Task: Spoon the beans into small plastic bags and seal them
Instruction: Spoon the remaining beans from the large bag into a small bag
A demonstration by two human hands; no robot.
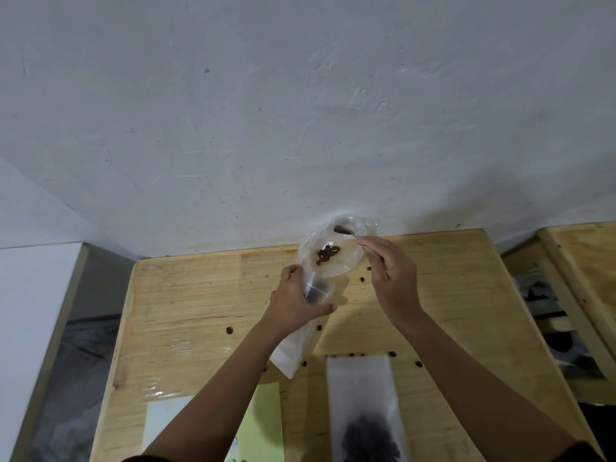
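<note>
My left hand [295, 303] grips a small plastic bag [293, 348] that hangs down to the wooden table [186, 295]; a few dark beans show through it by my thumb. Just beyond that hand stands a larger clear bag [350, 258] with a cluster of brown beans [328, 253] inside. My right hand [391, 275] pinches the handle of a spoon [343, 230], and the spoon's bowl is inside the top of the clear bag. I cannot tell whether the bowl carries beans.
A long flat bag [361, 388] with dark beans at its near end lies at the table's front right. A green sheet [265, 418] and a white sheet [166, 421] lie at the front left. Loose beans dot the table, one of them [229, 330]. A wooden frame [573, 261] stands to the right.
</note>
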